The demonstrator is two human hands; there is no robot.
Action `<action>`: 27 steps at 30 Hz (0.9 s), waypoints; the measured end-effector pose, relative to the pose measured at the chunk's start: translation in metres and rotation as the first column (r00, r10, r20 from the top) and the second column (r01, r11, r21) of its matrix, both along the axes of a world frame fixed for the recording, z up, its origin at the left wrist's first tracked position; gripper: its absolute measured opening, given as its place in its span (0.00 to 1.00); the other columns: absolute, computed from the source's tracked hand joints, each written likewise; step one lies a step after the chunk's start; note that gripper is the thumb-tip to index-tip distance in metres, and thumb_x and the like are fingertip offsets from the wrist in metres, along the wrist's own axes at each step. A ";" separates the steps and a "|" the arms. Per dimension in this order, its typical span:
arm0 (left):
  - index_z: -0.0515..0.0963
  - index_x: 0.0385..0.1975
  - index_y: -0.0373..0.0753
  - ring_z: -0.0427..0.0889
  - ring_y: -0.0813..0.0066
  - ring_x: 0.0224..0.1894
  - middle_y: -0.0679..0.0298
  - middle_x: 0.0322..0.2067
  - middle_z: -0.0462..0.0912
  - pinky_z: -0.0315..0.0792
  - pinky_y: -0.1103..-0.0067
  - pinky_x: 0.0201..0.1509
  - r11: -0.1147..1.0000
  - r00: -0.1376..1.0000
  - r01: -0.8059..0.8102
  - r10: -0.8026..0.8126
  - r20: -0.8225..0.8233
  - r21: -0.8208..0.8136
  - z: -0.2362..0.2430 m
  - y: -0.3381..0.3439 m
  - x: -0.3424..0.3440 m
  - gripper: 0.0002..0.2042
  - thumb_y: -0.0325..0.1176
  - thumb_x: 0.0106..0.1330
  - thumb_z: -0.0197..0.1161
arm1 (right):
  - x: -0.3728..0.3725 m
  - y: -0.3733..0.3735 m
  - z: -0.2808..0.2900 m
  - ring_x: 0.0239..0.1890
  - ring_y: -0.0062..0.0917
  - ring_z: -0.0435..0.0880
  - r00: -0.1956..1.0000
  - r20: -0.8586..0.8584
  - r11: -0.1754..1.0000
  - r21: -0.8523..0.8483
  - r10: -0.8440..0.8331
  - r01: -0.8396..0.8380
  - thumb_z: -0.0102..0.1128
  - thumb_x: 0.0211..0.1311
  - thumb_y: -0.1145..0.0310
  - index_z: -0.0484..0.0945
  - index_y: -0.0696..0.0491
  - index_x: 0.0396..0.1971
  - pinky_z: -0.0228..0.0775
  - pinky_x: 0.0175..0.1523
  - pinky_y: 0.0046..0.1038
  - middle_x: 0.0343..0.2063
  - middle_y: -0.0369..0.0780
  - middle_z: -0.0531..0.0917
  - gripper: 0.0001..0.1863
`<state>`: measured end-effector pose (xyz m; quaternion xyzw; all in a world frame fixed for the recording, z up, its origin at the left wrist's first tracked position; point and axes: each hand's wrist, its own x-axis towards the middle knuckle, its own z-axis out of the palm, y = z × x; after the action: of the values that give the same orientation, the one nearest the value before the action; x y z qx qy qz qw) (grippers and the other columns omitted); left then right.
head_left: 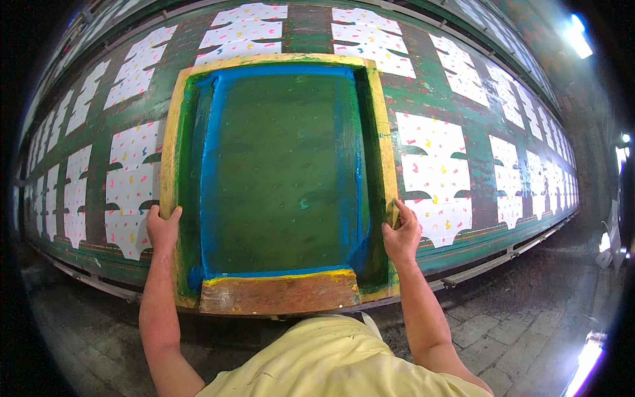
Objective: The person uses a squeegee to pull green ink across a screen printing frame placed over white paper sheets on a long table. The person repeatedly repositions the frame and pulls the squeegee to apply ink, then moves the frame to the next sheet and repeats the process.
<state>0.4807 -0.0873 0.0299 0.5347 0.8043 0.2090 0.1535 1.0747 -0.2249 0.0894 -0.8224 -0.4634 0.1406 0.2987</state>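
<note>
A large screen-printing frame (170, 149) lies before me over the long table, its pale wooden border stained with ink. Green mesh (284, 165) fills it, edged with blue ink. My left hand (163, 228) grips the left side, thumb on top of the border. On the right side, my right hand (402, 237) pinches the border at a small wooden piece (393, 215); the exact hold of its fingers is partly hidden. Across the frame's near end rests a brown wooden board (278, 294) with yellow ink along its far edge. Whatever lies under the mesh shows only faintly.
Rows of white cut fabric pieces with small coloured prints, such as one at the right (433, 175) and one at the left (129, 192), cover the green table (92, 149). A metal rail (489, 261) runs along its near edge. Paved floor (489, 337) lies below.
</note>
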 end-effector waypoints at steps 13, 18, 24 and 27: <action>0.83 0.40 0.32 0.84 0.71 0.37 0.62 0.36 0.87 0.78 0.70 0.46 0.994 0.940 0.069 -0.093 0.328 0.083 0.014 0.018 0.033 0.12 0.27 0.63 0.80 | 0.085 0.000 0.066 0.45 0.42 0.87 0.983 0.153 0.988 0.106 0.098 -0.115 0.78 0.52 0.75 0.89 0.49 0.61 0.82 0.54 0.42 0.45 0.45 0.87 0.31; 0.82 0.39 0.32 0.85 0.71 0.38 0.63 0.37 0.88 0.78 0.71 0.46 0.989 0.906 0.049 -0.104 0.410 0.141 0.023 0.003 0.153 0.12 0.23 0.63 0.81 | 0.196 -0.005 0.058 0.60 0.48 0.87 0.998 0.057 0.998 0.058 -0.002 -0.001 0.76 0.52 0.74 0.88 0.47 0.60 0.81 0.66 0.45 0.51 0.47 0.89 0.30; 0.84 0.42 0.30 0.86 0.67 0.40 0.60 0.39 0.88 0.79 0.69 0.49 0.988 0.864 0.022 -0.097 0.494 0.155 0.024 -0.024 0.314 0.13 0.24 0.62 0.82 | 0.333 -0.032 0.034 0.54 0.44 0.91 0.995 0.032 0.985 0.153 -0.091 0.085 0.75 0.52 0.76 0.88 0.47 0.61 0.84 0.63 0.42 0.53 0.46 0.89 0.32; 0.84 0.43 0.30 0.86 0.65 0.42 0.57 0.42 0.87 0.79 0.68 0.52 0.992 0.926 0.007 -0.054 0.374 0.125 0.023 -0.044 0.376 0.15 0.27 0.62 0.83 | 0.391 -0.048 0.027 0.55 0.39 0.92 0.990 -0.046 0.985 0.102 -0.133 0.137 0.75 0.51 0.80 0.88 0.48 0.64 0.85 0.64 0.38 0.56 0.45 0.90 0.34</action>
<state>0.8564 -0.1308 0.0528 0.5056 0.7373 0.3534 0.2754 1.4657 -0.2734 0.1163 -0.8322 -0.4074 0.1116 0.3593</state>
